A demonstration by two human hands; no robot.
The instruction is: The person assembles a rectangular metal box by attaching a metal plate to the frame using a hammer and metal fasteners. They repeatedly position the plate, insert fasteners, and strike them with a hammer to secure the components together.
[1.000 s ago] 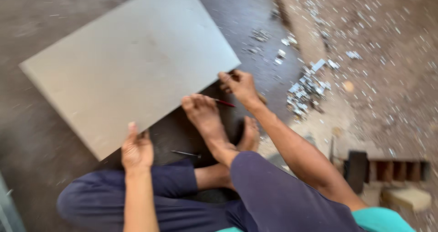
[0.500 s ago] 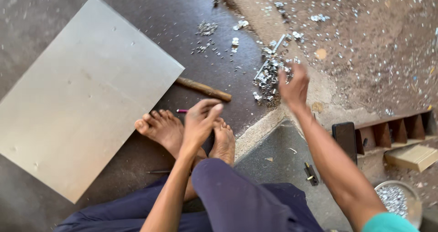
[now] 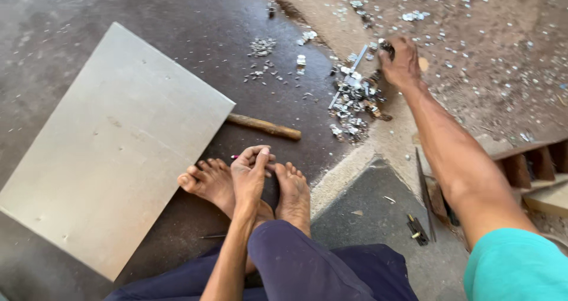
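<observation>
Right hand (image 3: 402, 61), upper right of frame, is closed over small metal scraps (image 3: 355, 103) heaped at the slab edge, while the left hand (image 3: 249, 174) rests loosely curled on the feet (image 3: 248, 185) at centre, steadying, beside the sheet (image 3: 109, 147) lying flat at left.

The right hand (image 3: 402, 61) has reached out from the metal sheet (image 3: 112, 147) to the scrap pile (image 3: 355, 100).

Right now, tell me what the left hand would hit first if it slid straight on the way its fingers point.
Probably the wooden stick: the left hand, resting on the feet, points up-frame towards it, with bare floor between.
</observation>
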